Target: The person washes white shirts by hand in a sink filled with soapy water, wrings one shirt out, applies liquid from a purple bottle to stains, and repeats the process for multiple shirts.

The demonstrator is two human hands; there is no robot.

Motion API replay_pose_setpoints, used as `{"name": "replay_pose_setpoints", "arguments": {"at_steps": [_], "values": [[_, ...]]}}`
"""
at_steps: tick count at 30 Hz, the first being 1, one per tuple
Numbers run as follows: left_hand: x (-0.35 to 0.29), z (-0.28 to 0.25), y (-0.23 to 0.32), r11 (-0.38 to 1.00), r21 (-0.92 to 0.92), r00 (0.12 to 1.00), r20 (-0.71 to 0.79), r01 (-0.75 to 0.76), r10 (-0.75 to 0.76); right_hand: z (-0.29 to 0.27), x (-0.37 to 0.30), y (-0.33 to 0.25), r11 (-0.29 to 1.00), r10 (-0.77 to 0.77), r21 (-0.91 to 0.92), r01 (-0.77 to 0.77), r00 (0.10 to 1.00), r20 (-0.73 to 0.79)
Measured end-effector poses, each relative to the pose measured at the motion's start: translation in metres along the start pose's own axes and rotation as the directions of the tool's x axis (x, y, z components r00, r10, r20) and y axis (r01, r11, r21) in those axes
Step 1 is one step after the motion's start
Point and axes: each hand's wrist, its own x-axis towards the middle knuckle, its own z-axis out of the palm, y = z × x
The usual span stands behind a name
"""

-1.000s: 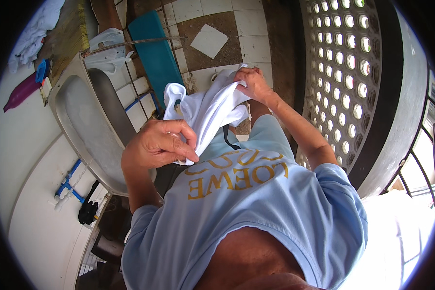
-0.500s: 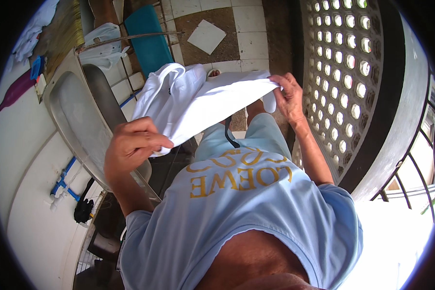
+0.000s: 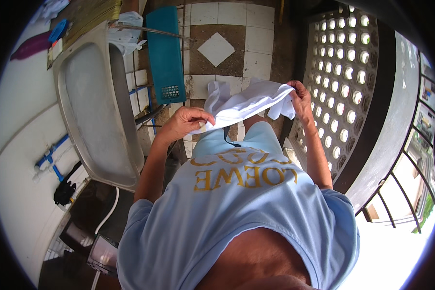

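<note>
A white cloth garment point(image 3: 249, 102) hangs stretched between my two hands, in front of my thighs. My left hand point(image 3: 188, 122) pinches its near left edge between thumb and fingers. At the other end, my right hand point(image 3: 300, 100) grips the upper right edge. Loose folds droop below and beside the right hand, and a bunched part rises at the far left of the cloth. What kind of garment it is cannot be made out. A dark drawstring point(image 3: 228, 137) dangles from my light blue shorts just beneath it.
To the left stands a metal sink point(image 3: 89, 106). Beyond it are a teal plastic panel point(image 3: 164, 53) and a white plastic bag point(image 3: 125, 36). A perforated block wall point(image 3: 340, 77) runs along the right. The tiled floor point(image 3: 229, 14) lies ahead. A black glove point(image 3: 65, 191) hangs near blue pipes.
My left hand has moved right and slightly up, away from the sink. The cloth hangs narrower and more bunched between my hands. The view has shifted, so more of the sink shows.
</note>
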Motion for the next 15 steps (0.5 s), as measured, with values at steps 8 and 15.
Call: {"name": "replay_pose_setpoints", "arguments": {"at_steps": [8,15], "values": [[-0.145,-0.01,0.119,0.853,0.047,0.69,-0.567,-0.519,0.451,0.086,-0.001,-0.242,0.843,-0.458,0.535,0.066,0.609,0.647],[-0.327,-0.009,0.239,0.56,0.622,-0.501,-0.78,-0.548,0.376,0.227,-0.026,-0.47,0.626,-0.701,0.732,-0.267,0.217,0.679]]}}
